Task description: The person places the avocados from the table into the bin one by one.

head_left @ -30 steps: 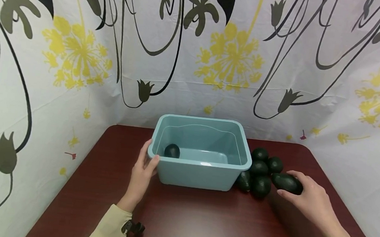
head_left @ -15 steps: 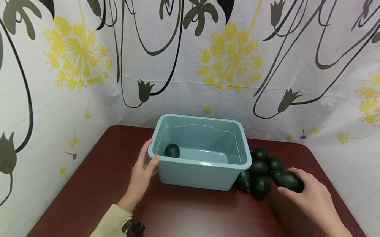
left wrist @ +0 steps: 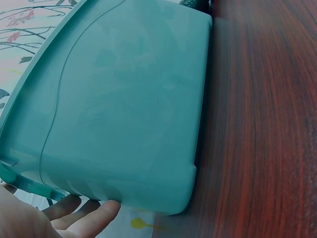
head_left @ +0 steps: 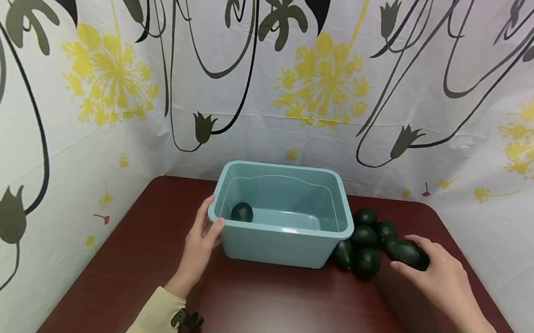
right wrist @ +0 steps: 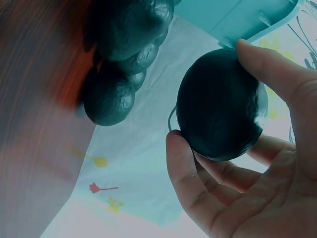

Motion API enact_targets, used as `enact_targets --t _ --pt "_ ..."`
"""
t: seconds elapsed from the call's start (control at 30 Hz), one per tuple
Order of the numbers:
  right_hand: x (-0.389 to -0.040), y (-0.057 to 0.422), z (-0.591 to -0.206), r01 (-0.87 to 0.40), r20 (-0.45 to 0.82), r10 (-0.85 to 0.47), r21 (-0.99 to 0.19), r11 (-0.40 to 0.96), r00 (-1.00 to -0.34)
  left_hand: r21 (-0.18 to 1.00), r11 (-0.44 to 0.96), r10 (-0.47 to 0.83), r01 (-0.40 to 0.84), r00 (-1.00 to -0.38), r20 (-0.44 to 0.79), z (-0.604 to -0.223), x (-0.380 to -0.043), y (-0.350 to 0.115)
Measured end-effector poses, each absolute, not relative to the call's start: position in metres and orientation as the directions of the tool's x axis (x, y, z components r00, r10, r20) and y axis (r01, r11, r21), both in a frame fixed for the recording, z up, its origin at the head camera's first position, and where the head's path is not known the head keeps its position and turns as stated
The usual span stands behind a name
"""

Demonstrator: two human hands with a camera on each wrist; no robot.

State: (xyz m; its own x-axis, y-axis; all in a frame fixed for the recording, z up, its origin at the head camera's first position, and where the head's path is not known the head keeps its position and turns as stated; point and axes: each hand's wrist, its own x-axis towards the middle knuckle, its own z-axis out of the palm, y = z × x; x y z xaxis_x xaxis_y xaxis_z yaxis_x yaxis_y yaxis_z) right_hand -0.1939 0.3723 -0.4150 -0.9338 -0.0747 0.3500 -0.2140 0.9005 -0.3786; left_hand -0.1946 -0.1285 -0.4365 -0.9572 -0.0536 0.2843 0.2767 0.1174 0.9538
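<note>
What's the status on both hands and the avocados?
Right hand grips avocado. Left hand touches bin. Other avocados between held one and bin.

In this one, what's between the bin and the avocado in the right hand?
Several other avocados, clustered beside the bin; the head view shows this.

The left hand (head_left: pixel 197 253) touches a blue bin (head_left: pixel 278 247); the right hand (head_left: pixel 446 283) holds an avocado (head_left: pixel 403 253) beside other avocados (head_left: pixel 363 237).
</note>
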Motion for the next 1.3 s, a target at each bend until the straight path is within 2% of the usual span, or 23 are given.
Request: enact_targets --t 1.3 --pt "-0.187 0.359 -0.396 -0.241 0.429 -0.039 -0.427 0.872 -0.902 0.954 0.110 -0.050 0.280 -0.957 0.287 -0.438 -0.194 -0.129"
